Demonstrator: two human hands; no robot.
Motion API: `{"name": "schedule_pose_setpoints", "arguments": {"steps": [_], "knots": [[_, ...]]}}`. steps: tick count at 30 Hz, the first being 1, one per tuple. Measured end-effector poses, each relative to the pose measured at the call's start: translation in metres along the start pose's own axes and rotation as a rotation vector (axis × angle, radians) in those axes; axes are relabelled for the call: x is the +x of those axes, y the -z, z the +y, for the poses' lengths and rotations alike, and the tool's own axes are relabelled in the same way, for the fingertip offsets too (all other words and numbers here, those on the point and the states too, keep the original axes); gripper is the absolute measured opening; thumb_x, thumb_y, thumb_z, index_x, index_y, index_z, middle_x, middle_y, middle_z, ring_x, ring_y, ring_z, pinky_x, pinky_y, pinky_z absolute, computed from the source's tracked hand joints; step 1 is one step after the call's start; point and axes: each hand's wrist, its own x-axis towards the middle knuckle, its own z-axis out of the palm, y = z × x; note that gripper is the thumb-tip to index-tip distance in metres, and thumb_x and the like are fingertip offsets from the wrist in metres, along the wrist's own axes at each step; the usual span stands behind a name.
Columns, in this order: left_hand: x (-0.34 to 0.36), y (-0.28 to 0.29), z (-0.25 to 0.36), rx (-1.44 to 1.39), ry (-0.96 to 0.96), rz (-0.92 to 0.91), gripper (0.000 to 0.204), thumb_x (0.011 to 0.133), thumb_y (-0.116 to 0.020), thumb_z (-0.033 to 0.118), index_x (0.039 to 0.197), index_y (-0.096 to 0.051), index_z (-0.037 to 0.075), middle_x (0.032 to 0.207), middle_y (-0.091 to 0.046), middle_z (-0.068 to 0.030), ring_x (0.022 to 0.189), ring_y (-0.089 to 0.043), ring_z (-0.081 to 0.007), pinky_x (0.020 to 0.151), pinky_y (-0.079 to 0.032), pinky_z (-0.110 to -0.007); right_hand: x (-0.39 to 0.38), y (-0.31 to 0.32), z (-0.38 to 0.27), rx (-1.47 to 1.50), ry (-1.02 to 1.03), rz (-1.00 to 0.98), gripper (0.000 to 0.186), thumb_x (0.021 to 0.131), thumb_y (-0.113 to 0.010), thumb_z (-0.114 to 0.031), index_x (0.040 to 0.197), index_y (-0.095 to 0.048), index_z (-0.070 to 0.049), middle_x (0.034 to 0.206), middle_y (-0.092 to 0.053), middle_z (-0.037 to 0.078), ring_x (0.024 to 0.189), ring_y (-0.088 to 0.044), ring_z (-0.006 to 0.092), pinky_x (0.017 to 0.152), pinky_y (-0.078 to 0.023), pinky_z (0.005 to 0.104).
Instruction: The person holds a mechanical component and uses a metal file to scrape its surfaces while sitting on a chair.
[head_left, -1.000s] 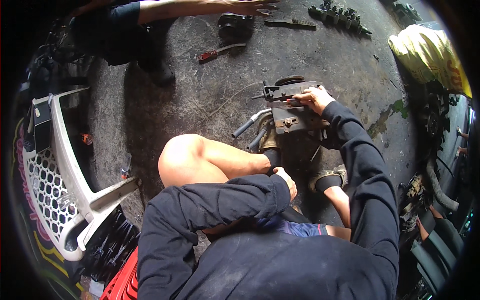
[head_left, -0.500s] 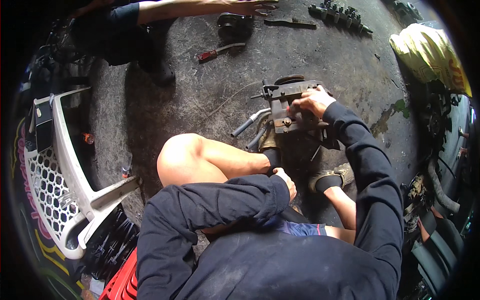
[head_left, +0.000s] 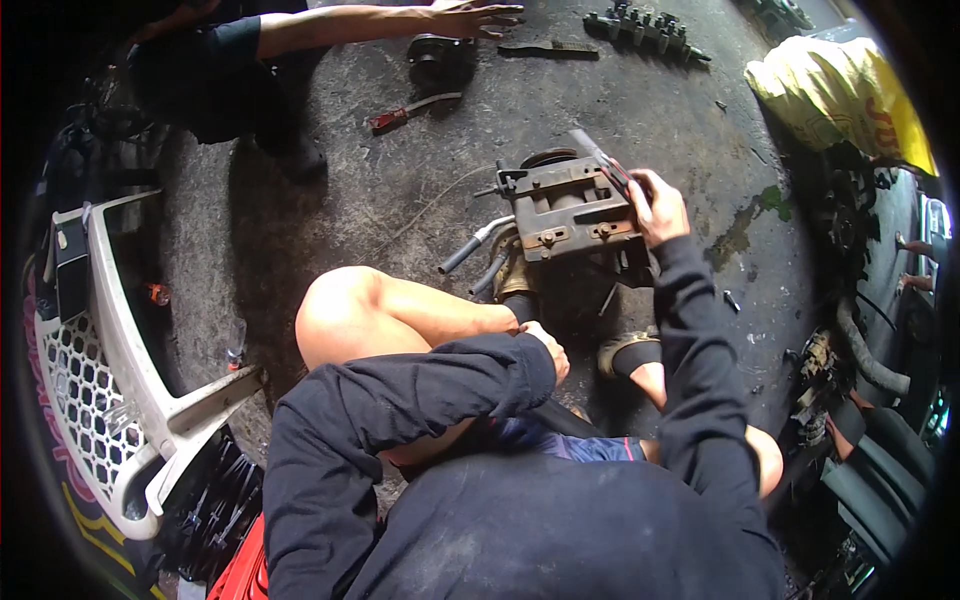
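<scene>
at nine o'clock stands a white plastic grille panel with a honeycomb mesh (head_left: pixel 135 285). toward eleven, a red-handled tool with a bent grey rod (head_left: pixel 390 120) lies on the dark, stained concrete floor (head_left: pixel 350 200). at twelve, a co-worker's bare hand (head_left: pixel 475 18) reaches out, fingers spread. just past twelve lies a long, narrow, dark brush (head_left: pixel 548 51). toward four, the person's left hand (head_left: pixel 546 350) is curled by the left ankle; whether its fingers close on anything cannot be told. between one and two sits the rusty, dark metal bracket with slotted plates (head_left: pixel 570 222), a round black pulley (head_left: pixel 550 157) at its far edge. over its two o'clock corner slants a slim tool with a pale flat end (head_left: pixel 590 148), clamped in the person's right hand (head_left: pixel 662 212). farther out at two rests a yellow woven sack (head_left: pixel 825 95).
</scene>
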Motion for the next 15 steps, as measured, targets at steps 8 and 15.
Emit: {"name": "schedule_pose_setpoints", "arguments": {"steps": [8,15], "knots": [[0.011,-0.020,0.001,0.167,0.060,-0.050,0.038,0.078,-0.066,0.048,0.090,-0.064,0.012,0.075,-0.068,-0.0065,0.065,-0.067,-0.0251,0.058,-0.050,-0.041,-0.170,-0.045,-0.014,0.628,-0.669,0.029,0.036,0.091,-0.062,-0.016,0.123,-0.051,-0.007,0.079,-0.063,0.006,0.047,-0.053,0.0087,0.040,-0.041,0.0255],[0.005,-0.042,0.006,0.209,0.117,0.095,0.042,0.077,-0.067,0.048,0.093,-0.064,0.010,0.080,-0.070,-0.0065,0.072,-0.068,-0.0269,0.066,-0.052,-0.042,-0.194,-0.091,-0.057,0.235,-0.524,-0.105,0.043,0.089,-0.061,-0.011,0.130,-0.053,0.000,0.122,-0.063,0.016,0.112,-0.062,0.0215,0.096,-0.047,0.0324]]}}
